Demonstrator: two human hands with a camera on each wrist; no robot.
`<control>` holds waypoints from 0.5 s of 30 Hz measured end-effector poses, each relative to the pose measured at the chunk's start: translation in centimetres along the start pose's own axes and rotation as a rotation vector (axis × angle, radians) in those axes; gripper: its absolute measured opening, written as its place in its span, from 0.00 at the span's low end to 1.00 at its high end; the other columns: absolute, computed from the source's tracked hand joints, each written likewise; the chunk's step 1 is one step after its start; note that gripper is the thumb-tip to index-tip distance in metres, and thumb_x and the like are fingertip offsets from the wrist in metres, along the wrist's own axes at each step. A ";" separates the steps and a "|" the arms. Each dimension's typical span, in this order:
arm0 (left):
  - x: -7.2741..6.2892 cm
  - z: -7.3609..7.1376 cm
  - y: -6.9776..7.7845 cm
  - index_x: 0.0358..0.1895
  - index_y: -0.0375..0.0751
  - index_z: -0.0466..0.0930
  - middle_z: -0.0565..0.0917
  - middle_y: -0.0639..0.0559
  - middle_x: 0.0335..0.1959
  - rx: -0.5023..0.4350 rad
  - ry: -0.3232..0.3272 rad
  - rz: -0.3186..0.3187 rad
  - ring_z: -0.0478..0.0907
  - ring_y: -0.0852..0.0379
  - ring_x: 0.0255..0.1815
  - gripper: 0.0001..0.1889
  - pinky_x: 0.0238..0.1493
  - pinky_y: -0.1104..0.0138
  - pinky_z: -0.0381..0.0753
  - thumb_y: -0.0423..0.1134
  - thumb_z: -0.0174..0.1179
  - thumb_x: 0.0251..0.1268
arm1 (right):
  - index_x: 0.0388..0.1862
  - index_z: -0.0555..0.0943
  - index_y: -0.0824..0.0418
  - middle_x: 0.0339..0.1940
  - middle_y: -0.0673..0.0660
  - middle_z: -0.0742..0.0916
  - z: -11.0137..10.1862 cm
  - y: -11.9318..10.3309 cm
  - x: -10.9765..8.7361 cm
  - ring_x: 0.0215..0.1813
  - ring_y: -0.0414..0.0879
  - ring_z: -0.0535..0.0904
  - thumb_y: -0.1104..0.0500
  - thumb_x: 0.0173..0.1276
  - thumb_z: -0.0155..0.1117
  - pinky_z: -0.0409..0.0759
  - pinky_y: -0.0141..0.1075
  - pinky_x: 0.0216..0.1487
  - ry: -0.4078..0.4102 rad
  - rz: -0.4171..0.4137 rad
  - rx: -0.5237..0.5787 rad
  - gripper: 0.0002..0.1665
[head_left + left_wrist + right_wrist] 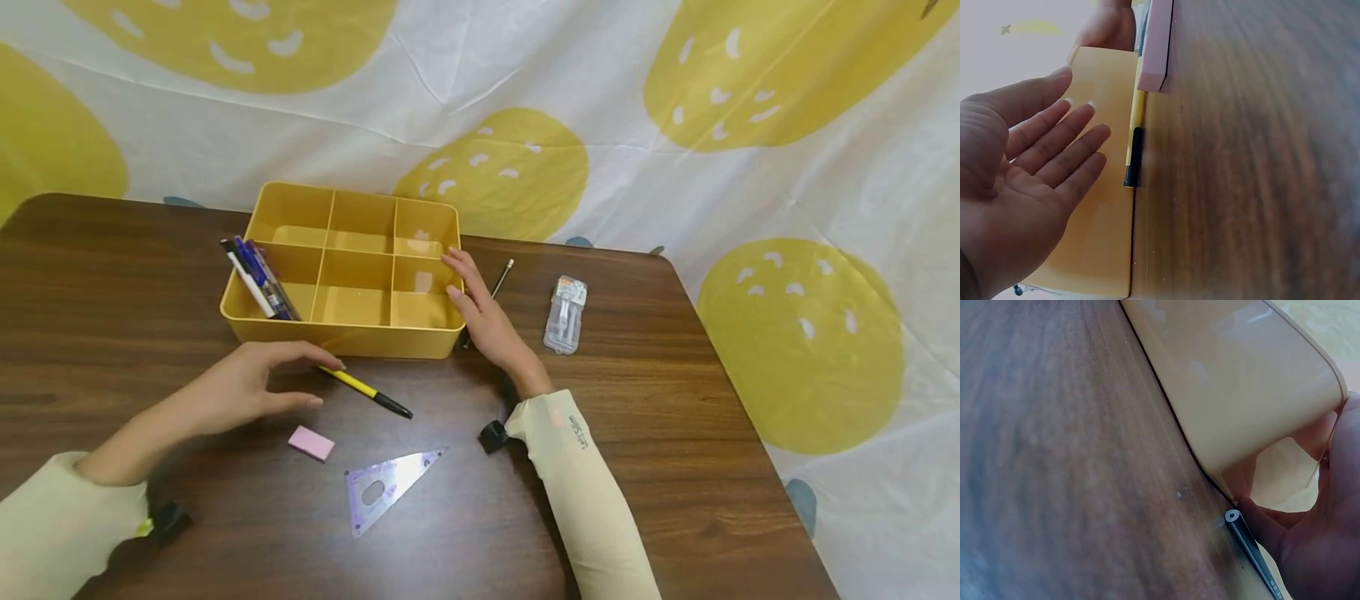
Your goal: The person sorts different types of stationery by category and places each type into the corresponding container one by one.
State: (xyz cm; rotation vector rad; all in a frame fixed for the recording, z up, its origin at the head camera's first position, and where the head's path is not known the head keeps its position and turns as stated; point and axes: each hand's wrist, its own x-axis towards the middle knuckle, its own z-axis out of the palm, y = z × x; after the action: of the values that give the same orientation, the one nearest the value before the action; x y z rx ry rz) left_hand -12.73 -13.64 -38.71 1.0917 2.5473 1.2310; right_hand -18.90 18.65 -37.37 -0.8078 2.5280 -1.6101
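Your right hand (491,325) grips the right wall of the box (345,340); your left hand (243,387), empty, thumb and fingers apart, is near its front. Before the box lie the set square (396,477), the pen (362,387), closest to it, and the eraser (311,443). You seem to be reaching for the pen; next likely calls for pinching it.

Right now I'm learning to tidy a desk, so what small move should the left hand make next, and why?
Probably pinch the yellow-and-black pen: the left hand holds nothing and its fingertips are close to it, the right hand touches the six-compartment organizer's right side, and other pens lean in its front-left compartment.
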 end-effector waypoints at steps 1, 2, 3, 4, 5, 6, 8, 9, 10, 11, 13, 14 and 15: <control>0.1 0.0 -0.1 0.53 0.53 0.80 0.82 0.61 0.50 0.005 -0.002 0.008 0.76 0.59 0.53 0.18 0.54 0.69 0.69 0.43 0.69 0.58 | 0.73 0.55 0.69 0.77 0.62 0.51 0.0 0.0 0.0 0.77 0.48 0.40 0.63 0.79 0.40 0.50 0.44 0.71 -0.001 -0.001 0.001 0.27; 0.1 0.0 -0.2 0.53 0.52 0.80 0.82 0.61 0.50 0.012 -0.005 0.014 0.76 0.59 0.53 0.18 0.54 0.69 0.69 0.43 0.69 0.58 | 0.73 0.55 0.68 0.77 0.62 0.51 0.0 0.0 0.0 0.77 0.47 0.40 0.63 0.79 0.40 0.50 0.44 0.71 -0.001 0.000 0.002 0.27; 0.2 0.0 -0.3 0.53 0.51 0.80 0.82 0.61 0.50 0.018 -0.006 0.020 0.76 0.59 0.53 0.19 0.54 0.69 0.69 0.42 0.69 0.58 | 0.73 0.55 0.68 0.77 0.62 0.51 0.0 0.0 0.0 0.77 0.47 0.41 0.63 0.79 0.40 0.50 0.44 0.71 -0.001 0.001 0.002 0.27; 0.2 0.1 -0.4 0.53 0.51 0.80 0.82 0.61 0.50 0.026 -0.007 0.024 0.76 0.59 0.53 0.19 0.54 0.69 0.70 0.42 0.69 0.58 | 0.73 0.55 0.68 0.77 0.62 0.51 0.0 0.0 0.1 0.77 0.47 0.41 0.63 0.79 0.40 0.50 0.44 0.71 -0.001 -0.001 0.002 0.27; 0.3 0.1 -0.4 0.53 0.50 0.80 0.82 0.61 0.50 0.031 -0.009 0.023 0.76 0.59 0.53 0.19 0.54 0.68 0.70 0.41 0.69 0.58 | 0.73 0.55 0.68 0.77 0.62 0.51 0.0 0.0 0.1 0.77 0.46 0.41 0.63 0.79 0.40 0.50 0.43 0.71 -0.002 -0.001 0.001 0.27; 0.3 0.1 -0.5 0.53 0.49 0.80 0.82 0.61 0.49 0.040 -0.009 0.022 0.76 0.58 0.53 0.19 0.54 0.67 0.70 0.41 0.70 0.57 | 0.73 0.55 0.68 0.77 0.62 0.51 0.0 0.0 0.1 0.77 0.46 0.41 0.63 0.79 0.40 0.50 0.43 0.71 -0.003 -0.002 0.000 0.27; 0.4 0.1 -0.4 0.53 0.48 0.80 0.83 0.59 0.49 0.056 -0.011 0.010 0.76 0.57 0.52 0.19 0.54 0.63 0.71 0.39 0.70 0.57 | 0.73 0.55 0.69 0.77 0.62 0.51 0.0 0.1 0.1 0.76 0.46 0.41 0.63 0.79 0.40 0.50 0.43 0.71 -0.004 -0.004 0.001 0.27; 0.4 0.1 -0.4 0.53 0.47 0.80 0.83 0.59 0.49 0.063 -0.012 0.000 0.76 0.56 0.52 0.19 0.54 0.61 0.72 0.39 0.70 0.57 | 0.73 0.55 0.69 0.77 0.62 0.51 0.0 0.1 0.1 0.76 0.46 0.41 0.63 0.79 0.40 0.50 0.43 0.71 -0.004 -0.006 0.000 0.27; 0.4 0.2 -0.3 0.52 0.47 0.81 0.83 0.58 0.49 0.070 -0.014 -0.012 0.76 0.55 0.52 0.19 0.53 0.58 0.72 0.39 0.70 0.56 | 0.73 0.55 0.69 0.77 0.62 0.51 0.0 0.1 0.1 0.76 0.46 0.41 0.63 0.79 0.40 0.50 0.42 0.71 -0.004 -0.007 0.000 0.27; 0.5 0.2 -0.3 0.52 0.46 0.81 0.83 0.57 0.49 0.073 -0.017 -0.025 0.76 0.54 0.52 0.19 0.54 0.57 0.71 0.39 0.70 0.56 | 0.73 0.55 0.69 0.77 0.62 0.52 0.0 0.1 0.1 0.76 0.46 0.41 0.63 0.79 0.40 0.50 0.42 0.71 -0.003 -0.007 0.001 0.27; 0.5 0.1 -0.2 0.52 0.45 0.81 0.83 0.56 0.49 0.076 -0.024 -0.048 0.76 0.53 0.52 0.19 0.54 0.55 0.71 0.38 0.70 0.56 | 0.73 0.55 0.69 0.77 0.62 0.52 0.0 0.1 0.1 0.76 0.46 0.41 0.64 0.79 0.41 0.50 0.42 0.71 0.000 -0.009 0.000 0.27; 0.5 0.1 -0.2 0.52 0.45 0.81 0.83 0.55 0.49 0.074 -0.027 -0.057 0.76 0.53 0.52 0.19 0.54 0.54 0.71 0.38 0.70 0.56 | 0.73 0.55 0.69 0.77 0.62 0.52 0.0 0.1 0.1 0.76 0.46 0.41 0.64 0.79 0.41 0.50 0.42 0.71 0.001 -0.011 0.000 0.27; 0.5 0.1 -0.2 0.52 0.44 0.81 0.83 0.55 0.48 0.070 -0.029 -0.062 0.76 0.54 0.52 0.19 0.54 0.54 0.71 0.38 0.70 0.56 | 0.73 0.55 0.69 0.77 0.62 0.52 0.0 0.1 0.1 0.76 0.46 0.42 0.64 0.79 0.41 0.50 0.42 0.71 0.001 -0.012 0.000 0.27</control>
State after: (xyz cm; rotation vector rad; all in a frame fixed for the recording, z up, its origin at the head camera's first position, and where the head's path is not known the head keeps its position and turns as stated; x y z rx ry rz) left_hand -13.16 -13.32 -38.83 1.0272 2.5998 1.1114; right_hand -18.98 18.65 -37.44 -0.8237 2.5292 -1.6138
